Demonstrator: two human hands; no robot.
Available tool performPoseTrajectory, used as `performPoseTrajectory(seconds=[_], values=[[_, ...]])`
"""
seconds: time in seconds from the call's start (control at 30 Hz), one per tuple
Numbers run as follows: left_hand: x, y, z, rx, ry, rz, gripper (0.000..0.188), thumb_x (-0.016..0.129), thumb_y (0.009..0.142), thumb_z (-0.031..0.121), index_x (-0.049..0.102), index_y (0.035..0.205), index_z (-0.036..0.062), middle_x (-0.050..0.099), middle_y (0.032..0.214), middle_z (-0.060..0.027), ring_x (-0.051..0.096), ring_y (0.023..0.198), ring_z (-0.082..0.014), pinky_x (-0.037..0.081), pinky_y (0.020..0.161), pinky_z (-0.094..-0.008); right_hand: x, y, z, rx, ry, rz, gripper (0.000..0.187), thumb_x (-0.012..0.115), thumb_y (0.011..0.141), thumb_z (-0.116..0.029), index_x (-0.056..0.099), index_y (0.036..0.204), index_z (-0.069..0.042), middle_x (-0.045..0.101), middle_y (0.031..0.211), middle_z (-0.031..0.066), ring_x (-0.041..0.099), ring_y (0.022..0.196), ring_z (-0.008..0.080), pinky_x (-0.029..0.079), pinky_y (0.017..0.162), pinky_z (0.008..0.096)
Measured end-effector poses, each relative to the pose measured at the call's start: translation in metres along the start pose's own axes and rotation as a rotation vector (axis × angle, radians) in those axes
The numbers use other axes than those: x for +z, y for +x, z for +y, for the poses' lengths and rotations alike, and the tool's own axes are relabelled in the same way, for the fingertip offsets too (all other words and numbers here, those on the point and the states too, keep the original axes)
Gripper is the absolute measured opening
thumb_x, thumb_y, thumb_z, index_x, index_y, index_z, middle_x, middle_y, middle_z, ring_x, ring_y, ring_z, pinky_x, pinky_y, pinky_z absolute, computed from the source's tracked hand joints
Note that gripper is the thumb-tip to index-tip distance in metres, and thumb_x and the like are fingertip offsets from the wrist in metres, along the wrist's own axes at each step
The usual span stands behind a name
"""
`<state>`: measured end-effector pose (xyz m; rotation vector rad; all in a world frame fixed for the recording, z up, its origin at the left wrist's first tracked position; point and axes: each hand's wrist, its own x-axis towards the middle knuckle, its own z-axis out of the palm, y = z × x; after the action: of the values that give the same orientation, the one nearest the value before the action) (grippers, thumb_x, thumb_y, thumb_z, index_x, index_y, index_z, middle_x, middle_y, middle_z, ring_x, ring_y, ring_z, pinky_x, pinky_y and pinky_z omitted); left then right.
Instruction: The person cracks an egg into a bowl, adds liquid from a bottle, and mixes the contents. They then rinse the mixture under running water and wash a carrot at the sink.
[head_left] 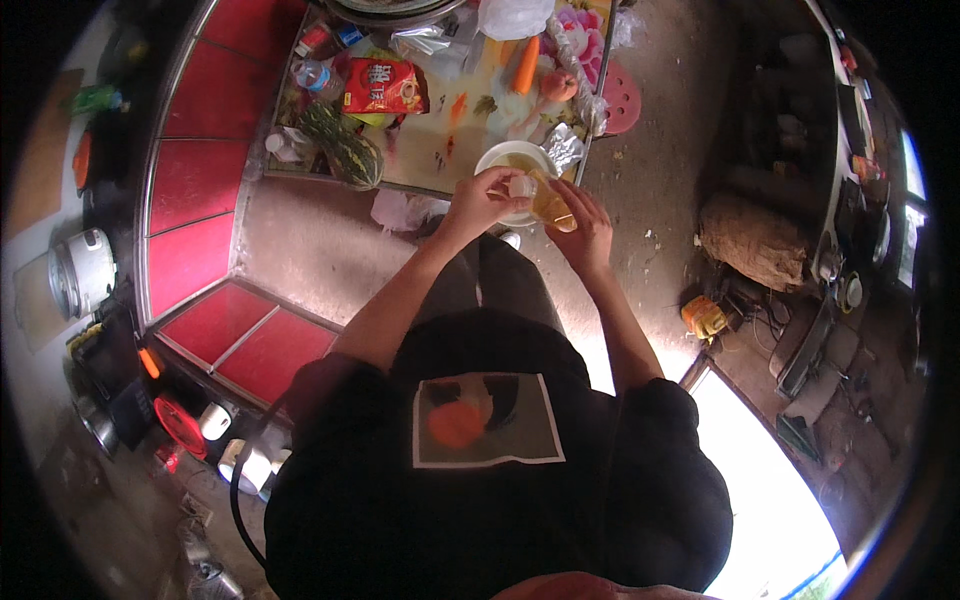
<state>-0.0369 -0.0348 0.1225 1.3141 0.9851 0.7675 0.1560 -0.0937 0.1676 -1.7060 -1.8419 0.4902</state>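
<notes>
1. Over the near edge of the low table (440, 150), a white bowl (497, 157) is seen, with pale yellow liquid inside it.

2. A small clear cup of yellow liquid (551, 203) is held just above the near rim of the bowl. It is tipped, so its long axis runs from the lower right up to the upper left, with the mouth turned toward the bowl.

3. The right hand (585, 232) is curled shut around the lower end of the cup. The fingers are wrapped about it, and the thumb side faces the bowl.

4. The left hand (483, 197) is closed too, with its fingertips pinched at the mouth end of the cup, right at the bowl's rim. It cannot be told if something small is also held there.

5. The bowl lies just past the fingers of both hands, away from the body. The left hand is the nearer one to the bowl; the right hand is a little farther back and to the right.

6. A crumpled bit of silver foil (563, 148) is seen touching the right side of the bowl.

7. A carrot (527, 64) is laid farther back on the table, and a striped green squash (343, 145) is seen at the left. A red snack bag (384, 87) is set behind the squash.

8. A round pink stool (623, 98) is placed on the floor, just to the right of the table.
</notes>
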Motion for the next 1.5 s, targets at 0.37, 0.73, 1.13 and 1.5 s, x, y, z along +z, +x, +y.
performPoseTrajectory(seconds=[0.37,0.73,1.13,1.5], values=[[-0.055,0.010,0.007,-0.526,-0.173,0.075,0.040,0.073,0.082,0.037,0.062,0.080,-0.0013,0.065,0.067,-0.0086,0.064,0.057,-0.0113,0.053,0.049,-0.0225,0.021,0.030,-0.048,-0.225,-0.368,-0.073,0.060,0.064,0.072,-0.011,0.054,0.131,-0.021,0.053,0.133,0.0069,0.051,0.120,0.0307,0.040,0.102,0.0432],[-0.089,0.025,0.013,-0.464,-0.245,0.056,0.037,0.075,0.081,0.032,0.062,0.082,-0.0032,0.067,0.079,-0.0099,0.066,0.069,-0.0121,0.056,0.060,-0.0243,0.043,0.056,-0.059,-0.218,-0.362,0.020,0.059,0.064,0.069,-0.008,0.059,0.126,-0.022,0.055,0.131,0.0041,0.053,0.119,0.0284,0.041,0.102,0.0416],[-0.110,0.044,0.023,0.021,0.156,-0.001,0.029,0.078,0.079,0.021,0.069,0.096,-0.0005,0.069,0.084,-0.0071,0.064,0.076,-0.0087,0.056,0.068,-0.0248,0.060,0.065,-0.069,-0.006,-0.186,0.066,0.062,0.069,0.066,-0.009,0.059,0.126,-0.021,0.059,0.126,0.0040,0.056,0.115,0.0284,0.043,0.099,0.0415],[-0.115,0.056,0.028,-0.607,-0.473,0.104,0.032,0.071,0.086,0.030,0.064,0.094,0.0004,0.065,0.082,-0.0036,0.065,0.070,-0.0118,0.058,0.060,-0.0234,0.056,0.080,-0.069,-0.238,-0.448,0.028,0.053,0.057,0.078,-0.014,0.055,0.130,-0.022,0.054,0.133,0.0065,0.053,0.120,0.0309,0.041,0.101,0.0426]])
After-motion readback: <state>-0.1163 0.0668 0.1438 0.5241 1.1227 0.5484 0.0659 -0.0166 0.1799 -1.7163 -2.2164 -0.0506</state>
